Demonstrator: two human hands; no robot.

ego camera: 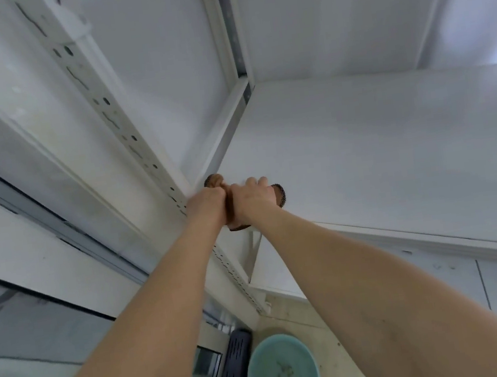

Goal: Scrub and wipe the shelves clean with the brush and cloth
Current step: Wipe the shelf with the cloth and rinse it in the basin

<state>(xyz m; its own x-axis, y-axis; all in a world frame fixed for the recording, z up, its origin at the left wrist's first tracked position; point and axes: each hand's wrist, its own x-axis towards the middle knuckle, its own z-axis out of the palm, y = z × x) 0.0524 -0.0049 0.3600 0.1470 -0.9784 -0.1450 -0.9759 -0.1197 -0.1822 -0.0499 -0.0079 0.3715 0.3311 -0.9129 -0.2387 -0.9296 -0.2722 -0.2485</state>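
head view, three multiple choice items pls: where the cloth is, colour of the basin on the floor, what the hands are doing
1. Where is the cloth? A on the floor; B at the corner of the shelf; C on a hook.
2. What colour is the basin? A red; B black; C teal.
3. What do the left hand and right hand do? A grip the cloth; B hang free; C press the floor.
1 B: the brown cloth is held at the white shelf's corner. 2 C: its bowl is teal. 3 A: both hands' fingers curl round it.
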